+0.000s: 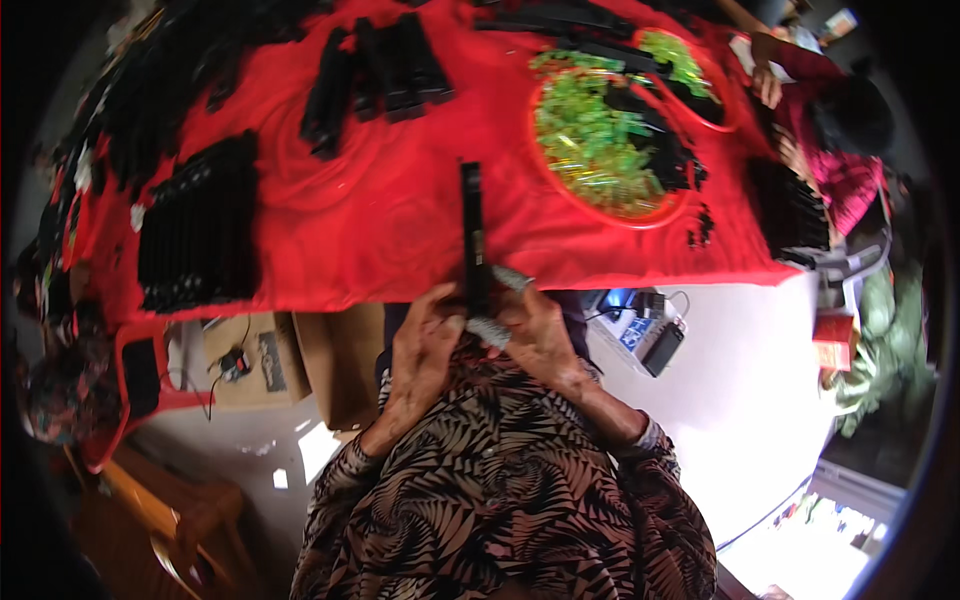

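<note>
A long, narrow black bar (473, 215) stands out over the near edge of the red-covered table, its far end pointing away from me. My left hand (425, 345) pinches its near end from the left, fingers bent. From the other side my right hand (545, 335) grips the same end, with grey wrapping (490, 332) around its thumb and a fingertip. The exact contact of the fingertips on the bar is blurred. Nearest to my hands on the left lies a neat stack of similar black bars (200, 225).
A round orange-red basket (645, 224) holds yellow-green translucent pieces and black parts; a smaller basket (736, 112) stands behind it. More black bars (390, 70) lie at the back of the red cloth (400, 240). At right sits a person in magenta (850, 200). Cardboard boxes (340, 365) stand below.
</note>
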`<state>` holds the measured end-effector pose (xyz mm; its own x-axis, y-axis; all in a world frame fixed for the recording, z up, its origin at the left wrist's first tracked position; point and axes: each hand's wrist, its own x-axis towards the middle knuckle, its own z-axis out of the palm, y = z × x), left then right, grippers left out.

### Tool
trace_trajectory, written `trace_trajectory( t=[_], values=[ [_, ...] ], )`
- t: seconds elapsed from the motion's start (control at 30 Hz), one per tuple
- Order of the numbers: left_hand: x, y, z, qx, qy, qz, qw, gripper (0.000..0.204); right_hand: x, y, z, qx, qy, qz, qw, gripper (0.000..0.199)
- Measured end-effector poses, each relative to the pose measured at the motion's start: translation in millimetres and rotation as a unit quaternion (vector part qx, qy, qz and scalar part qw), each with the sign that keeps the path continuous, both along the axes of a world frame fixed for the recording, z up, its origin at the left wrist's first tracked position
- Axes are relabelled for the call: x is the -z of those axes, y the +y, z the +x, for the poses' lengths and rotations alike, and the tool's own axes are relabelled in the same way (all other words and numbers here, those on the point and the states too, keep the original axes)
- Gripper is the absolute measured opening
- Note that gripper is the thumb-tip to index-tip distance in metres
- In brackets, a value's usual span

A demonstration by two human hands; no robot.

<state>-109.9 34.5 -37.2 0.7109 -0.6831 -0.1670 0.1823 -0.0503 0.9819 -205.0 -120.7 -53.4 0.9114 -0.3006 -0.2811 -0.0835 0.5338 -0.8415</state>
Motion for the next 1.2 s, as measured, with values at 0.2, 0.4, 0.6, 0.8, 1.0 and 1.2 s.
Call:
trace_trajectory(
  t=[0.2, 0.4, 0.6, 0.8, 1.0, 1.2],
  values=[
    [-11.2, -5.2, 6.8, 0.021, 0.144, 0.041, 0.989, 0.049, -23.7, 8.3, -2.1, -0.031, 0.028, -0.150, 0.988, 0.065],
    [-6.6, -7.3, 2.8, 0.035, 0.260, -0.012, 0.965, 0.050, -10.9, -12.1, -20.8, -0.111, -0.029, -0.387, 0.915, 0.037],
    [-0.3, -4.0, 0.8, 0.035, 0.291, -0.038, 0.955, 0.041, -26.2, -60.3, -49.3, 0.192, -0.002, -0.079, 0.978, 0.024],
    [8.5, -5.9, 3.9, -0.004, 0.327, -0.072, 0.942, 0.029, -47.1, -143.9, -64.7, 0.362, 0.124, -0.428, 0.819, 0.017],
    [14.2, -3.6, 6.1, -0.054, 0.369, -0.073, 0.925, 0.026, -40.8, -205.3, -61.3, 0.433, 0.135, -0.456, 0.766, 0.023],
    [16.0, 1.5, 9.7, -0.062, 0.354, -0.077, 0.930, 0.026, -27.8, -242.0, -45.1, 0.395, 0.186, -0.600, 0.670, 0.030]
  ],
)
